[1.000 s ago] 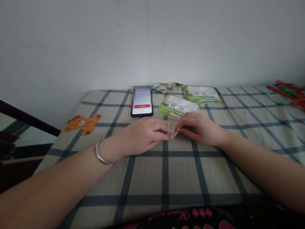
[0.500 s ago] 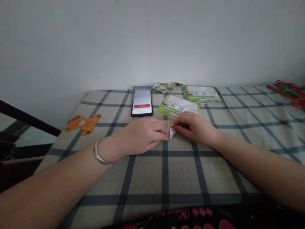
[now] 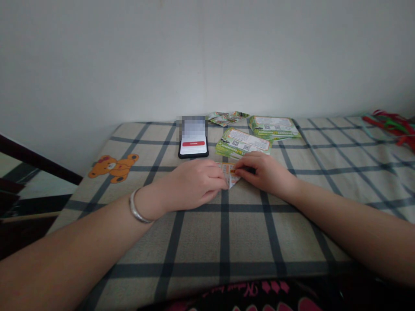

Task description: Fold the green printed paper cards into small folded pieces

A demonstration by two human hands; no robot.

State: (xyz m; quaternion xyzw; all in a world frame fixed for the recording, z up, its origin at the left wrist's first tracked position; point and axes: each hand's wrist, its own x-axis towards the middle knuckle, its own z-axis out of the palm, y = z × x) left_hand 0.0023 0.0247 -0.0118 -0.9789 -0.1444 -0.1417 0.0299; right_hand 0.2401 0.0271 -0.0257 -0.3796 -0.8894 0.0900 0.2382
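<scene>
A small printed paper (image 3: 231,171), orange and white and folded at its near edge to a point, lies on the checked cloth between my hands. My left hand (image 3: 197,183), with a silver bangle at the wrist, has its fingers closed on the paper's left side and hides much of it. On the right side, my right hand (image 3: 261,170) pinches the paper between thumb and fingers. Just beyond stands a stack of green and white leaflets (image 3: 244,142). A second leaflet stack (image 3: 275,126) is farther back on the right.
A phone (image 3: 193,149) with a lit screen lies left of the leaflets. Several folded papers (image 3: 227,117) rest near the wall. Red and green items (image 3: 392,125) lie at the far right. A bear picture (image 3: 114,167) marks the left side of the tablecloth (image 3: 194,242).
The folded flap at the paper's near edge has shifted slightly, and my right fingertips have slid a little to the left. My left hand stays almost in place.
</scene>
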